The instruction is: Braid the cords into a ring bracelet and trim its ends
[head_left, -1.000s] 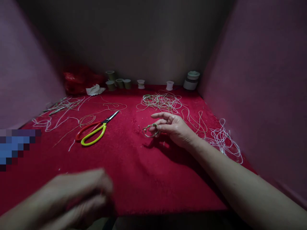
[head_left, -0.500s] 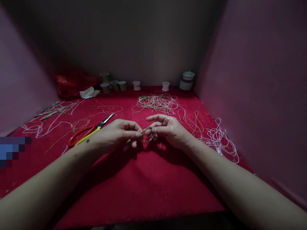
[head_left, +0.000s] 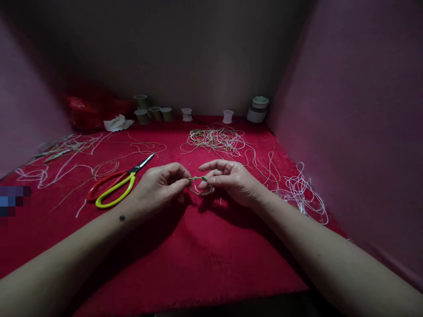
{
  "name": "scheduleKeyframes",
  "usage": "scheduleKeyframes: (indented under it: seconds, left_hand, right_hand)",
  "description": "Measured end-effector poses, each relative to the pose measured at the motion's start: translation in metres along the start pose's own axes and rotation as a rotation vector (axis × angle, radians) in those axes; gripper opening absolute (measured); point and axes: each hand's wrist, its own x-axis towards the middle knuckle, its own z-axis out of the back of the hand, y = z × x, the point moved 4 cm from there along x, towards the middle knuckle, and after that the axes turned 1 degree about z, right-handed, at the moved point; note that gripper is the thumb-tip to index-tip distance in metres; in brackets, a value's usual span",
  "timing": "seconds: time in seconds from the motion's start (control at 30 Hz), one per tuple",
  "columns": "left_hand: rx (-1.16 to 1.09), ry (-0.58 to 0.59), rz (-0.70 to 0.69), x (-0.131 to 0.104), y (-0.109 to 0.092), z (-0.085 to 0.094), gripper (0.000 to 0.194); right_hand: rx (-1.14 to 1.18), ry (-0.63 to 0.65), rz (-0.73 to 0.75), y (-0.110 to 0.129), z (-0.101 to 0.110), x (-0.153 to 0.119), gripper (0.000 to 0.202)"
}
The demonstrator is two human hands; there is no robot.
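Note:
Between my two hands is a small green braided cord loop (head_left: pixel 199 178), like a bracelet, held just above the red cloth. My left hand (head_left: pixel 167 184) pinches its left end between thumb and forefinger. On the other side, my right hand (head_left: pixel 228 178) grips the loop with thumb and fingers, its forefinger stretched out above. The lower part of the loop hangs as a ring between the fingertips. Left of my left hand lie scissors (head_left: pixel 114 190) with one red and one yellow handle, their blades pointing away to the right.
A tangle of white and green cord (head_left: pixel 216 141) lies beyond my hands. White cord (head_left: pixel 306 193) is heaped at right, more cords (head_left: pixel 71 147) at left. Along the back stand thread spools (head_left: pixel 161 114), a lidded jar (head_left: pixel 257 110), crumpled tissue (head_left: pixel 118 123) and a red bag (head_left: pixel 95 110).
My left hand has shifted slightly left and its fingers have drawn together. The loop now shows more openly between the hands. The view has moved a little, uncovering the yellow scissor handle.

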Motion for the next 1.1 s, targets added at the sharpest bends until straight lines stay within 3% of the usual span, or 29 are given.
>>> scheduleKeyframes:
  seconds: [0.1, 0.27, 0.6, 0.8, 1.1]
  left_hand:
    - [-0.07, 0.032, -0.007, -0.002, 0.0, -0.004, 0.011]
    - [-0.151, 0.171, -0.07, -0.002, -0.002, -0.008, 0.023]
    - [-0.296, 0.254, 0.015, -0.003, 0.004, -0.017, 0.018]
    - [-0.422, 0.357, 0.054, -0.004, 0.005, -0.018, 0.012]
    - [-0.234, 0.17, -0.037, -0.004, 0.002, -0.015, 0.007]
  right_hand:
    - [0.0, -0.02, -0.01, -0.001, -0.001, 0.0, 0.035]
    - [-0.039, -0.041, -0.036, -0.003, -0.005, 0.0, 0.039]
    - [-0.221, -0.025, -0.129, -0.004, -0.015, -0.002, 0.036]
    - [-0.184, -0.035, -0.126, -0.001, -0.016, -0.002, 0.039]
    - [-0.158, 0.004, -0.109, -0.001, -0.014, -0.002, 0.042]
